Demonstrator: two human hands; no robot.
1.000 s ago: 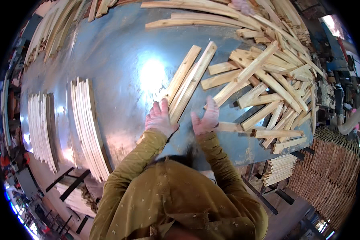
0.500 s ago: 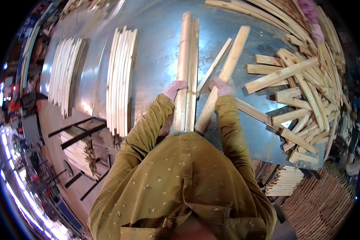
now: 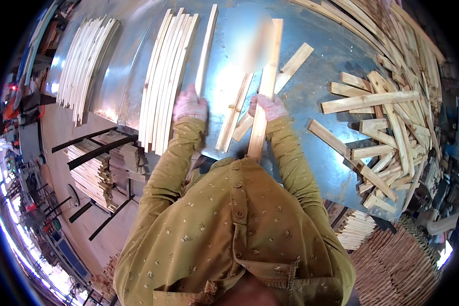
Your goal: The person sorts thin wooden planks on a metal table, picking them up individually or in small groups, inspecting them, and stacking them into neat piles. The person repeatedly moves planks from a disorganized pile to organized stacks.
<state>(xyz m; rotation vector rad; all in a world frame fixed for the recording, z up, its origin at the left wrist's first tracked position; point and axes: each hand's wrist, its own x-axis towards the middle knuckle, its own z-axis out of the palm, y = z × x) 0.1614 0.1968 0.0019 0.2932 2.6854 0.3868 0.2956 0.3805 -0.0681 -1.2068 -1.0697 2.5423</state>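
Observation:
My left hand point(image 3: 191, 104) is closed on the near part of a narrow wooden strip point(image 3: 207, 46), just right of an upright row of pale strips point(image 3: 166, 76). In my right hand point(image 3: 270, 107) is a longer wooden slat point(image 3: 271, 61), gripped below its middle, its near end close to my shirt. Between the hands a short slat with a dark knot point(image 3: 235, 115) rests on the metal tabletop point(image 3: 321, 158). Another slat point(image 3: 295, 67) slants beneath the one in my right hand.
A jumbled heap of wooden slats point(image 3: 387, 117) covers the right side of the table. Far left stands a second row of strips point(image 3: 84, 69). Stacked wood on a dark metal frame point(image 3: 99, 148) is at the lower left; more stacks point(image 3: 398, 260) stand lower right.
My left hand has moved left, bringing a strip beside the row. My right hand has shifted slightly left, and its slat now stands straighter. A knotted slat lies apart between my hands.

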